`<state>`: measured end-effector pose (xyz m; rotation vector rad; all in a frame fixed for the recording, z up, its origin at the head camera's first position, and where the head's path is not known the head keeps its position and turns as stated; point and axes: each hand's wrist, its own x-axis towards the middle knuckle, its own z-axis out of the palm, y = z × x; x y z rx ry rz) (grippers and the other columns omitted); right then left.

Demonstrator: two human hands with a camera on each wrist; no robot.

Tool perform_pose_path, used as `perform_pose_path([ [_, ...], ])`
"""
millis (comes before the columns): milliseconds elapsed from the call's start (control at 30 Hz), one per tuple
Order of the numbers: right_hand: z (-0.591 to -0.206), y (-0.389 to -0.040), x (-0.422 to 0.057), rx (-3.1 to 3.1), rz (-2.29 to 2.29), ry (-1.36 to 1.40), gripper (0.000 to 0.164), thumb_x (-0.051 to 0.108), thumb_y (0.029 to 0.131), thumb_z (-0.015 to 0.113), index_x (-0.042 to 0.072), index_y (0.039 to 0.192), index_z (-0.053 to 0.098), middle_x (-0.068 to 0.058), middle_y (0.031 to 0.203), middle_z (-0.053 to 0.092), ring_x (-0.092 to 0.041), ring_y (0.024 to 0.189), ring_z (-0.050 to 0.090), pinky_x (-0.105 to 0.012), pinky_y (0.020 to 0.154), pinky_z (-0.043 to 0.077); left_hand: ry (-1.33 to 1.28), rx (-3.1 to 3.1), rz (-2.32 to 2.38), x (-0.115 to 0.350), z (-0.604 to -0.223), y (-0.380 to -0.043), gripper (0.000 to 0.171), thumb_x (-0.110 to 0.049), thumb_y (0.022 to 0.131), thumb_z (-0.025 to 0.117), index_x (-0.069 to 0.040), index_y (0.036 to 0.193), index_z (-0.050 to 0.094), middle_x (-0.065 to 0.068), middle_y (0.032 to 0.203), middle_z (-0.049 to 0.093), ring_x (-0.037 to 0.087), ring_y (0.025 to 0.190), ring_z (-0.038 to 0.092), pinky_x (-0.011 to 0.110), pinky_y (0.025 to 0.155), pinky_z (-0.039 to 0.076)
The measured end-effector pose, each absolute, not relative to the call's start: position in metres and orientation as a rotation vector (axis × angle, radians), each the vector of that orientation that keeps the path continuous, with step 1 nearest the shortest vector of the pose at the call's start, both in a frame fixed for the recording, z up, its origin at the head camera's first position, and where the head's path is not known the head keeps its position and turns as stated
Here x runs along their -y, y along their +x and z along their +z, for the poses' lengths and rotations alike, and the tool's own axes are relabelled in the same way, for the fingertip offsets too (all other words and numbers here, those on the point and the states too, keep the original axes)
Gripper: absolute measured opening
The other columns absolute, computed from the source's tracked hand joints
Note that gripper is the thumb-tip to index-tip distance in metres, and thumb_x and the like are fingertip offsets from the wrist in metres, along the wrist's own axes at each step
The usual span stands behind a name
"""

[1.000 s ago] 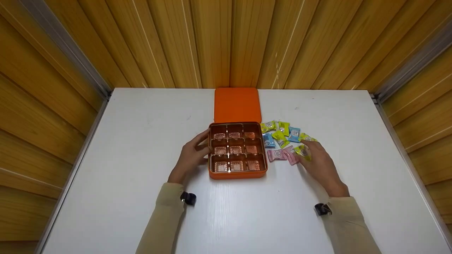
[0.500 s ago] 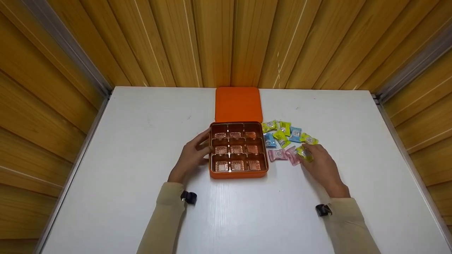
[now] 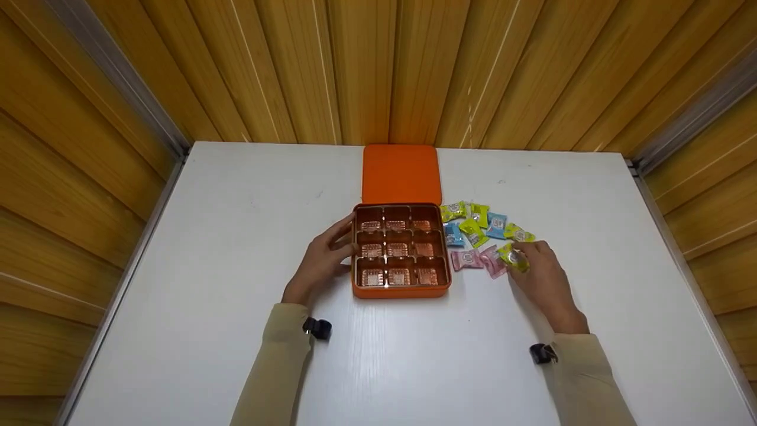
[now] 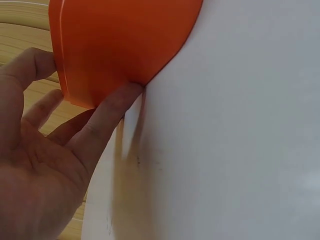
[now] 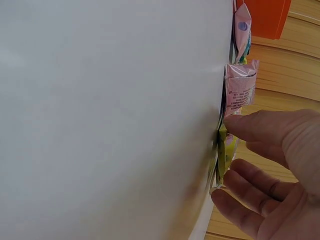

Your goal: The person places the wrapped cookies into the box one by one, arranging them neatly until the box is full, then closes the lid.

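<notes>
An orange tin point(image 3: 402, 292) stands with its hinged-looking orange lid point(image 3: 402, 174) behind it; its insert has several bare brown compartments. My left hand point(image 3: 322, 260) touches the tin's left side, thumb at its lower edge and fingers spread along the wall point(image 4: 115, 45). To the right lies a cluster of wrapped candies. My right hand point(image 3: 544, 284) pinches a yellow-green wrapped candy point(image 3: 512, 258) at the cluster's near right end. In the right wrist view, this candy point(image 5: 226, 155) sits between thumb and fingertips, low at the table, beside a pink candy point(image 5: 241, 90).
Other yellow-green candies point(image 3: 473, 232), blue candies point(image 3: 497, 225) and pink candies point(image 3: 467, 259) lie close together beside the tin. The white table point(image 3: 248, 201) ends at a wood-panelled wall point(image 3: 361, 71), with panels on both sides as well.
My right hand's fingers have drawn back slightly toward the near right, uncovering more of the yellow-green candies. The left hand keeps its place on the tin. The head view has shifted a little.
</notes>
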<state>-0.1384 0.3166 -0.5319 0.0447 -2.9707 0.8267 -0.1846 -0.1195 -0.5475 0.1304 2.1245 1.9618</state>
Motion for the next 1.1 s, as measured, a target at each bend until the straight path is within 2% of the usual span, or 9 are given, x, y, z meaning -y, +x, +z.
perform_pose_path([
  [400,-0.5309,-0.1386,-0.3170,3.005,0.854,0.024,0.044,-0.002,0.095,0.075,-0.009,0.136,0.062,-0.028,0.130,0.056,-0.047,0.127,0.055,-0.062,0.108,0.046,0.143,-2.032,1.965,0.1219,-0.5454,-0.1856,0.072,-0.012,0.102,0.069,-0.033,0.165,0.042,0.012,0.162,0.046,0.035,0.137,0.057,0.053,0.090,0.061],
  [733,-0.5286,-0.1402,-0.3186,3.043,0.808,0.047,0.045,-0.004,0.095,0.073,-0.010,0.137,0.060,-0.029,0.130,0.058,-0.046,0.123,0.058,-0.063,0.107,0.048,0.192,-1.993,1.961,0.1262,-0.5465,-0.1869,0.074,-0.012,0.102,0.069,-0.032,0.166,0.039,0.013,0.164,0.042,0.035,0.140,0.054,0.053,0.092,0.061],
  [1100,-0.5281,-0.1429,-0.3209,3.098,0.735,0.068,0.047,-0.002,0.093,0.070,-0.011,0.137,0.060,-0.032,0.134,0.058,-0.050,0.125,0.056,-0.066,0.107,0.045,0.174,-2.025,1.943,0.1238,-0.5433,-0.1846,0.074,-0.011,0.102,0.067,-0.032,0.167,0.038,0.013,0.164,0.044,0.034,0.138,0.056,0.051,0.090,0.062],
])
